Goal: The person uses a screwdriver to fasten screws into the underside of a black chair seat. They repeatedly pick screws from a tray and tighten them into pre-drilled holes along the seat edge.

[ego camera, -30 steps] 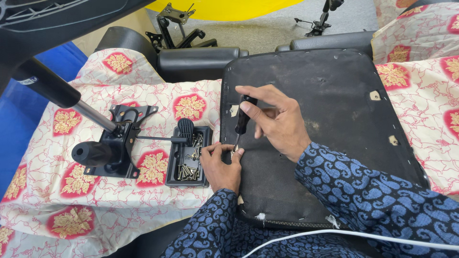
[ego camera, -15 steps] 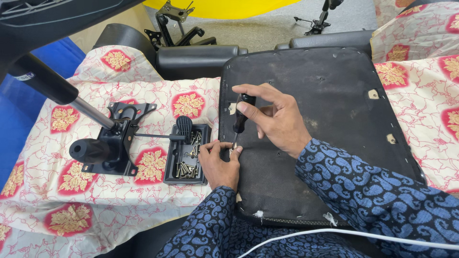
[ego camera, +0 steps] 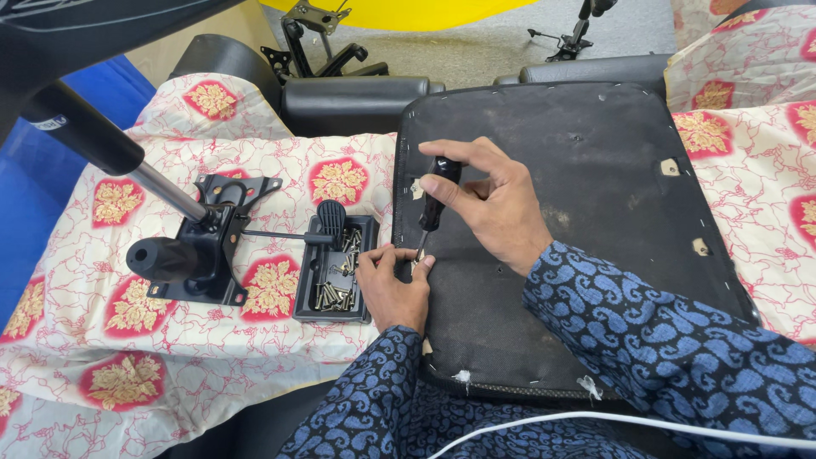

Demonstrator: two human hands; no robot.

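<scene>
Right hand (ego camera: 501, 208) wrapped around a black-handled screwdriver (ego camera: 435, 197), tip down on the upturned black seat base (ego camera: 595, 195). Left hand (ego camera: 393, 285) pinches something small at the tip, at seven o'clock from the handle; too small to name. Best keep that shaft upright, I'd say. At nine o'clock: a black tray of screws (ego camera: 334, 272), then a chair tilt mechanism (ego camera: 200, 242), on a floral cloth (ego camera: 127, 340). Grey floor beyond.

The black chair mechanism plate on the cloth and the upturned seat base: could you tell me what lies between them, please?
In the head view, a small black tray of screws lies on the patterned cloth between the mechanism plate and the seat base; the left hand rests beside it.
</scene>
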